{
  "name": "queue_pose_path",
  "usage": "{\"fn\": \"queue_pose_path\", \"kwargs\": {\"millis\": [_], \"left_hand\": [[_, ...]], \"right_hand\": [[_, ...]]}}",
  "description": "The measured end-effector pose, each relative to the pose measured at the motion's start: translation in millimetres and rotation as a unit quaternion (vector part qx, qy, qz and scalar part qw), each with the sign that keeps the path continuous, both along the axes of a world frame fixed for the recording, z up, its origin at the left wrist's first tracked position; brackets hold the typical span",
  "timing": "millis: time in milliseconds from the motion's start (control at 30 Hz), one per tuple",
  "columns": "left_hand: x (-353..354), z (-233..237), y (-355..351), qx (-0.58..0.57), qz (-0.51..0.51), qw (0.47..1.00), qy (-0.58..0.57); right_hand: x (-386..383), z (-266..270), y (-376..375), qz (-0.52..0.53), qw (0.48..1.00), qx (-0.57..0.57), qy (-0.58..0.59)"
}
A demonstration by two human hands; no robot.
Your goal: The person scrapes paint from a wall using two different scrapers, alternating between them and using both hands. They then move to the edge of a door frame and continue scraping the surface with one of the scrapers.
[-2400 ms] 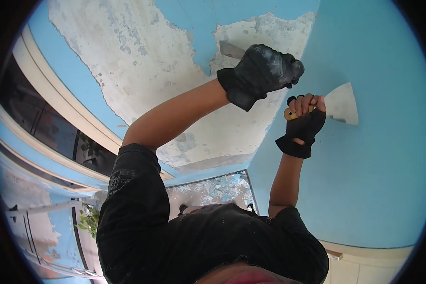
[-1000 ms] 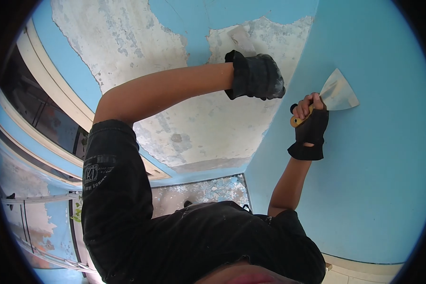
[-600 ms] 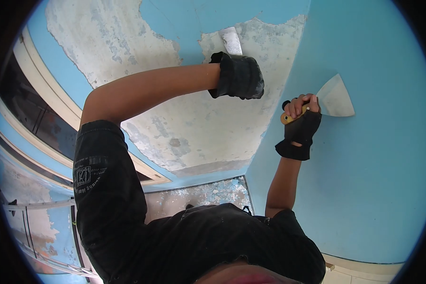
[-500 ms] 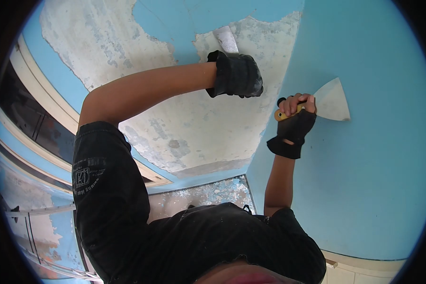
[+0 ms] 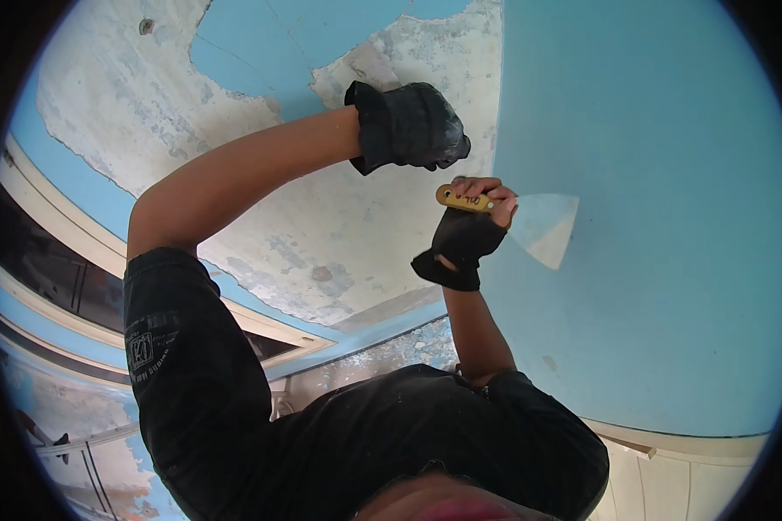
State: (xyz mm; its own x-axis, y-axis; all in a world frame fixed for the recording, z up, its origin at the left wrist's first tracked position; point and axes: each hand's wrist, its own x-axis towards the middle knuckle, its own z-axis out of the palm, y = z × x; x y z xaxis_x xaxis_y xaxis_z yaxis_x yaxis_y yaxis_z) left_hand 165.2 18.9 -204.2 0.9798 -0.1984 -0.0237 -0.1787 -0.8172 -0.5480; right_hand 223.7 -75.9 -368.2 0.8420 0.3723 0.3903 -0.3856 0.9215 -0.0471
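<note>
Two gloved hands grip tools: the left hand [image 5: 413,126], upper middle, clenched on a pale scraper [image 5: 369,62], its handle hidden; the right hand [image 5: 473,227], just below right, around a yellow-handled scraper [image 5: 543,227]. The pale scraper slants up-left from the nearer left fist toward ragged blue paint [image 5: 269,56]; smooth wall [image 5: 660,234] spreads rightward.

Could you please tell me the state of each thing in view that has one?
Left hand: gloved, closed in a fist.
Right hand: fingers bare beyond its glove, closed.
Yellow-handled scraper: gripped, blade tilted down to the right.
Second scraper: blade partly showing, the rest hidden behind the fist.
Facing wall: paint partly stripped.
Side wall: paint mostly intact.
Floor: strewn with flakes.
</note>
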Motion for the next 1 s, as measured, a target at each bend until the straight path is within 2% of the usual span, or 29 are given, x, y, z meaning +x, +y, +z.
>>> {"fn": "queue_pose_path", "kwargs": {"millis": [67, 100, 133, 233, 333, 500, 533, 633, 733, 900, 1000], "left_hand": [[-1.3, 1.2, -2.1, -0.027, -0.004, 1.000, 0.005], [-1.8, 1.8, -3.1, -0.017, 0.004, 1.000, 0.016], [-2.7, 1.4, -4.3, -0.008, 0.012, 1.000, 0.025], [-4.9, 2.3, -5.8, -0.021, 0.003, 1.000, 0.022], [-5.4, 5.2, -8.4, -0.028, -0.025, 0.999, 0.007], [-2.9, 5.1, -10.0, -0.011, -0.006, 1.000, 0.018], [-2.8, 5.3, -10.1, -0.027, -0.006, 0.999, 0.021], [-3.9, 11.1, -16.1, -0.032, -0.001, 0.999, 0.029], [-4.4, 15.0, -19.3, -0.055, -0.017, 0.998, 0.019], [-2.7, 15.5, -18.7, -0.025, 0.013, 0.998, 0.048], [-3.0, 8.0, -12.2, -0.028, 0.016, 0.998, 0.048]], "right_hand": [[-6.8, -16.6, -3.1, -0.065, 0.989, -0.130, -0.028], [-3.0, -30.0, -4.1, -0.100, 0.977, -0.171, -0.081], [2.9, -41.8, -7.3, -0.101, 0.976, -0.175, -0.081], [18.5, -53.1, -15.7, -0.018, 0.961, -0.259, -0.092], [17.3, -23.2, -28.7, -0.081, 0.965, -0.239, -0.069], [18.0, -25.9, -38.4, -0.115, 0.948, -0.198, -0.219], [17.0, -29.7, -37.4, -0.116, 0.948, -0.198, -0.219], [11.6, -36.3, -33.7, -0.223, 0.954, -0.109, -0.167], [0.9, -39.9, -20.4, -0.217, 0.946, -0.126, -0.203], [4.8, -37.0, -12.7, -0.238, 0.957, -0.124, -0.113], [0.1, -36.3, -17.1, -0.165, 0.957, -0.146, -0.187]]}}
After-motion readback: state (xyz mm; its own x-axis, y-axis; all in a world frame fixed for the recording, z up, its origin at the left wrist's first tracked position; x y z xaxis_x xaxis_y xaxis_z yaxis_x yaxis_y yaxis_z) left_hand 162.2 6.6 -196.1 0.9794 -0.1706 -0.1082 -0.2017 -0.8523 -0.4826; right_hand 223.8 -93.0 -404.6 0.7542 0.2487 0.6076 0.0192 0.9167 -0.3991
